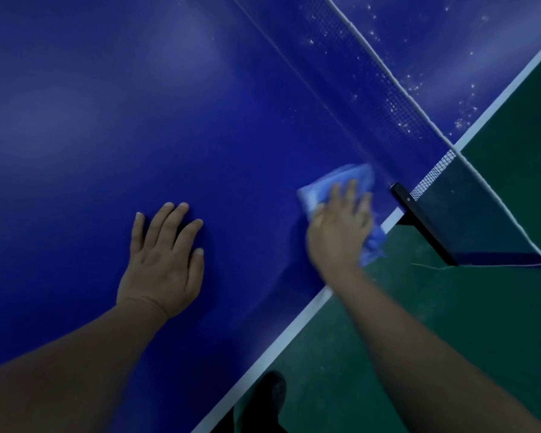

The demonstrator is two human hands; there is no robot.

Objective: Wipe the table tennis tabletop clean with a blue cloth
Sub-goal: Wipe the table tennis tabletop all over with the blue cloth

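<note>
The blue table tennis tabletop [107,120] fills the left and centre of the head view. My right hand [339,226] presses a crumpled light blue cloth [350,178] flat onto the tabletop close to its white side edge, just short of the net; the hand and cloth are blurred. Part of the cloth hangs past the edge below my palm. My left hand [164,260] lies flat on the tabletop with straight, spread fingers, to the left of the cloth, holding nothing.
The net [372,89] runs diagonally from top centre to its black clamp post [419,220] at the table's side. White specks dot the tabletop beyond the net [463,117]. Green floor [450,323] lies to the right, with a dark shoe [270,398] at the bottom.
</note>
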